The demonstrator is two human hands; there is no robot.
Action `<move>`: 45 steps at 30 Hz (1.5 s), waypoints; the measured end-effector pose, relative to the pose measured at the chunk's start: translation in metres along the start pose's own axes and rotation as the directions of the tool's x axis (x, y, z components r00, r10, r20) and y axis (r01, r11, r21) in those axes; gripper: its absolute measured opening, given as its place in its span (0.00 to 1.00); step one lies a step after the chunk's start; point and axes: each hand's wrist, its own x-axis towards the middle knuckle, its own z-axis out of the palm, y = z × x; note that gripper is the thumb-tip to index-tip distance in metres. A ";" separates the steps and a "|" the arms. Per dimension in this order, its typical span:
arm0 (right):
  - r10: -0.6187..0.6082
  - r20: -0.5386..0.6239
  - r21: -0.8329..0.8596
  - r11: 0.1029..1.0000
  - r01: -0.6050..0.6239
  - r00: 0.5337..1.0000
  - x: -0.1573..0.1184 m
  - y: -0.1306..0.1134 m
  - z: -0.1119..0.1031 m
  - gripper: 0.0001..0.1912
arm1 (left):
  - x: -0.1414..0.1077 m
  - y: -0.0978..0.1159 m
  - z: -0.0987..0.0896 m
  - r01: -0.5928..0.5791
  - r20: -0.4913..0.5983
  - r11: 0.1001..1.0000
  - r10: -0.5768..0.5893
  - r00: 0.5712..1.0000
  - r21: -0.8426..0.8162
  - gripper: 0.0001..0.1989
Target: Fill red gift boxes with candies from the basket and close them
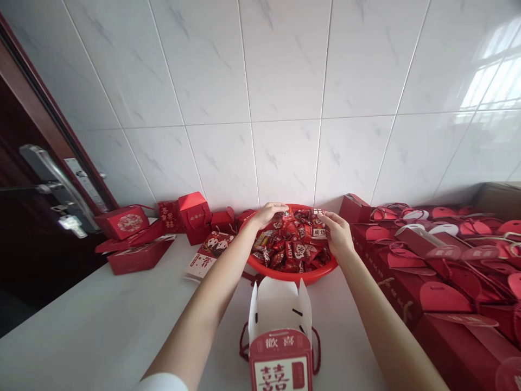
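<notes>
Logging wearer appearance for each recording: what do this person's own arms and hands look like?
The left hand and right hand are ungloved, with no watch or bracelet visible. A plain white sleeve edge shows on the left arm; no sleeve shows on the right arm.

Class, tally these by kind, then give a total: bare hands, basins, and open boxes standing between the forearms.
Left hand plus right hand: 2 hands
Red basin: 1
Open box: 1
Total: 4

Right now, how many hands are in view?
2: the left hand at the left rear of the red basin, the right hand by its right rim. No others show.
</notes>
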 end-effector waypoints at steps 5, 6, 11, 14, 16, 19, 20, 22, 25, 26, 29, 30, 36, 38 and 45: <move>0.059 0.109 -0.013 0.998 -0.058 0.992 -0.002 0.001 0.002 0.20 | -0.007 0.007 0.008 0.039 0.104 0.998 -0.034 0.994 -0.042 0.18; 0.070 0.130 -0.018 0.997 -0.068 0.989 -0.002 0.001 0.002 0.20 | -0.007 0.008 0.010 0.044 0.123 0.998 -0.039 0.992 -0.040 0.18; 0.103 0.195 -0.045 0.994 -0.096 0.975 -0.003 0.003 0.003 0.22 | -0.009 0.008 0.017 0.026 0.162 1.000 -0.025 0.986 -0.001 0.16; 0.093 0.184 -0.040 0.995 -0.087 0.979 -0.002 0.004 0.003 0.21 | -0.007 0.005 0.018 -0.012 0.132 1.000 0.010 0.991 0.017 0.17; 0.068 0.136 -0.022 0.998 -0.066 0.988 -0.001 0.004 0.003 0.21 | -0.003 0.002 0.015 -0.051 0.070 0.998 0.050 0.996 0.020 0.17; 0.025 0.065 0.004 1.000 -0.026 0.998 0.003 0.004 0.001 0.20 | 0.003 -0.003 0.010 -0.113 -0.053 0.993 0.114 0.992 0.022 0.18; 0.016 0.050 0.010 1.000 -0.016 0.999 0.004 0.003 0.000 0.20 | 0.005 -0.005 0.008 -0.128 -0.088 0.991 0.130 0.988 0.025 0.18; 0.007 0.037 0.016 1.000 -0.008 0.999 0.005 0.003 -0.001 0.19 | 0.006 -0.007 0.005 -0.147 -0.133 0.988 0.151 0.979 0.036 0.18; 0.016 0.056 0.010 1.000 -0.017 0.998 0.004 0.002 -0.001 0.17 | 0.005 -0.006 0.006 -0.166 -0.139 0.984 0.175 0.975 0.070 0.17; 0.021 0.067 0.008 1.000 -0.021 0.998 0.004 0.003 -0.001 0.17 | 0.004 -0.005 0.008 -0.175 -0.130 0.981 0.184 0.974 0.084 0.17; 0.043 0.101 0.000 0.999 -0.043 0.994 0.003 0.003 -0.001 0.18 | 0.000 0.000 0.016 -0.209 -0.095 0.970 0.221 0.971 0.124 0.17; 0.062 0.118 -0.002 0.998 -0.062 0.991 0.002 0.003 0.000 0.18 | -0.001 0.001 0.019 -0.221 -0.084 0.966 0.233 0.969 0.132 0.17; 0.169 0.305 -0.009 0.985 -0.175 0.937 -0.002 -0.002 0.001 0.18 | -0.005 0.006 0.040 -0.384 0.016 0.889 0.393 0.920 0.250 0.19; 0.176 0.348 -0.022 0.984 -0.180 0.921 -0.003 -0.002 0.001 0.18 | -0.007 0.007 0.047 -0.428 0.043 0.830 0.443 0.896 0.357 0.16; 0.143 0.277 -0.032 0.990 -0.140 0.950 0.000 0.001 -0.001 0.19 | -0.006 0.006 0.052 -0.372 0.024 0.834 0.397 0.917 0.408 0.19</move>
